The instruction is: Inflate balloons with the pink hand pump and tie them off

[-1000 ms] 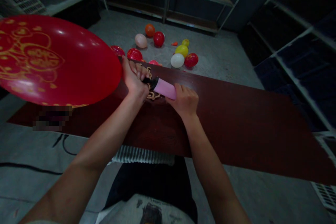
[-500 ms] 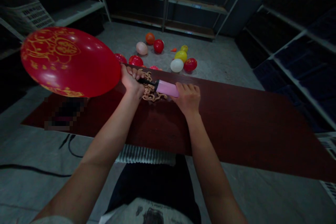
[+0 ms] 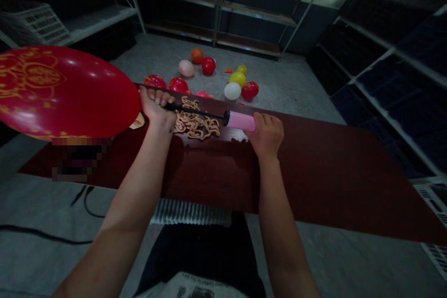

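A large inflated red balloon (image 3: 80, 93) with yellow printing fills the left side, its far left end cut off by the picture edge. My left hand (image 3: 155, 108) is closed at the balloon's neck end and round the black end of a hand balloon pump. The neck itself is hidden in the fingers. On the pump's pink barrel (image 3: 240, 121), my right hand (image 3: 268, 134) is wrapped round the right end. A thin black rod shows between barrel and left hand. Below the rod, a heap of beige curly strips (image 3: 195, 123) lies on the dark red-brown table (image 3: 314, 172).
Several inflated balloons, among them a white one (image 3: 232, 91) and an orange one (image 3: 197, 56), lie on the floor beyond the table. Metal shelves (image 3: 251, 46) stand behind and at both sides. A black cable (image 3: 45, 235) runs across the floor at left.
My hands have moved apart, drawing more of the pump's black rod out of the pink barrel. The red balloon has shifted left with my left hand, and the barrel has moved right.
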Tool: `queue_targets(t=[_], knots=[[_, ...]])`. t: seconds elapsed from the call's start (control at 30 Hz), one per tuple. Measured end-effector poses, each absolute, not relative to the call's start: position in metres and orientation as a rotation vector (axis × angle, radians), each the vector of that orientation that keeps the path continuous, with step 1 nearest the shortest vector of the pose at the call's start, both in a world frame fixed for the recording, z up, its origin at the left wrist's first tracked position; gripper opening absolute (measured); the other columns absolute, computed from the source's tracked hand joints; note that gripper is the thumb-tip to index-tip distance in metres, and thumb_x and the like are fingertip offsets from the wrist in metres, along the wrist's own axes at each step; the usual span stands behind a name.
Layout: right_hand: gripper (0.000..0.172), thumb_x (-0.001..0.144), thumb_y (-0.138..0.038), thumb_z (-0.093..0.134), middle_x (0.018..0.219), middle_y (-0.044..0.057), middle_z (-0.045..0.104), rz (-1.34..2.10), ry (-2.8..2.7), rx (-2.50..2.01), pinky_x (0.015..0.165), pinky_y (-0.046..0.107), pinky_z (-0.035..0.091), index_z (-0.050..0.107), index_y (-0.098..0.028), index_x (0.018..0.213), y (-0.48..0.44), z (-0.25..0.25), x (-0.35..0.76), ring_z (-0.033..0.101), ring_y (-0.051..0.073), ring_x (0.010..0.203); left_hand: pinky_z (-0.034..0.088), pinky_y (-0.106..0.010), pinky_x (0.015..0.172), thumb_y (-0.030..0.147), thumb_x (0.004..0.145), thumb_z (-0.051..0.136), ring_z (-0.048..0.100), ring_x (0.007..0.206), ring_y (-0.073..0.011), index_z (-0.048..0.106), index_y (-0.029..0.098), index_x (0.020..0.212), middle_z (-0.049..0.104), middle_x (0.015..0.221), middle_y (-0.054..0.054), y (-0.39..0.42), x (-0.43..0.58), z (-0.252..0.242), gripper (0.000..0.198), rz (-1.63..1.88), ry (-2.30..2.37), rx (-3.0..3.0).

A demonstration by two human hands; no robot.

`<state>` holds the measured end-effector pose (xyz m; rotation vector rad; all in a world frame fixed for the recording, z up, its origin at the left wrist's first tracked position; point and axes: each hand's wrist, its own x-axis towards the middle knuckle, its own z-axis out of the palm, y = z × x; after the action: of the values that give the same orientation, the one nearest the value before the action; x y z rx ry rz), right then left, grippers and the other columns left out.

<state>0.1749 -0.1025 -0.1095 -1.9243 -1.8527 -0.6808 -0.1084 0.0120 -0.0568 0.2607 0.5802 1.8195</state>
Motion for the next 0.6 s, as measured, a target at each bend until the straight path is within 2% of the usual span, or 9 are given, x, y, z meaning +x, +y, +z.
queue_targets(t=[0.07,0.2,0.3,0.43,0.6], knots=[[0.039,0.088,-0.04,0.062,0.105,0.014,0.071,-0.677,-1.851,-1.924,0.089,0.043,0.04,0.065,-0.017,0.119,-0.103,-0.109,0.17,0.058,0.031,0.098,0.026,-0.025,0.042,0.036,0.108,0.043,0.021,0.034,-0.0086,0.018,0.019,0.058,0.02,0.045,0.006,0.014,-0.11,-0.06,0.058,1.836,0.565,0.26],[0.033,0.087,-0.041,0.062,0.099,0.013,0.07,-0.7,-1.847,-1.949,0.083,0.042,0.039,0.066,-0.018,0.111,-0.105,-0.103,0.155,0.059,0.03,0.093,0.024,-0.024,0.041,0.031,0.111,0.03,0.019,0.034,-0.0082,0.02,0.019,0.058,0.019,0.045,0.006,0.006,-0.102,-0.051,0.055,1.863,0.555,0.129],[0.03,0.087,-0.043,0.065,0.096,0.013,0.071,-0.678,-1.897,-1.947,0.078,0.039,0.038,0.065,-0.018,0.103,-0.105,-0.098,0.139,0.06,0.029,0.09,0.023,-0.023,0.04,0.03,0.112,0.03,0.017,0.035,-0.008,0.021,0.019,0.058,0.017,0.045,0.007,-0.007,-0.087,-0.04,0.055,1.856,0.548,0.097],[0.036,0.085,-0.052,0.067,0.09,0.013,0.071,-0.581,-1.967,-1.923,0.07,0.035,0.034,0.064,-0.018,0.094,-0.105,-0.096,0.115,0.062,0.027,0.083,0.023,-0.023,0.041,0.032,0.111,0.034,0.017,0.035,-0.0081,0.021,0.019,0.058,0.017,0.045,0.007,-0.021,-0.064,-0.041,0.056,1.814,0.566,0.175],[0.035,0.084,-0.051,0.069,0.086,0.012,0.072,-0.499,-1.99,-1.923,0.065,0.033,0.031,0.064,-0.017,0.093,-0.106,-0.1,0.1,0.063,0.024,0.077,0.023,-0.025,0.041,0.04,0.108,0.047,0.017,0.036,-0.0084,0.021,0.02,0.059,0.017,0.047,0.008,-0.027,-0.047,-0.055,0.059,1.801,0.525,0.301]])
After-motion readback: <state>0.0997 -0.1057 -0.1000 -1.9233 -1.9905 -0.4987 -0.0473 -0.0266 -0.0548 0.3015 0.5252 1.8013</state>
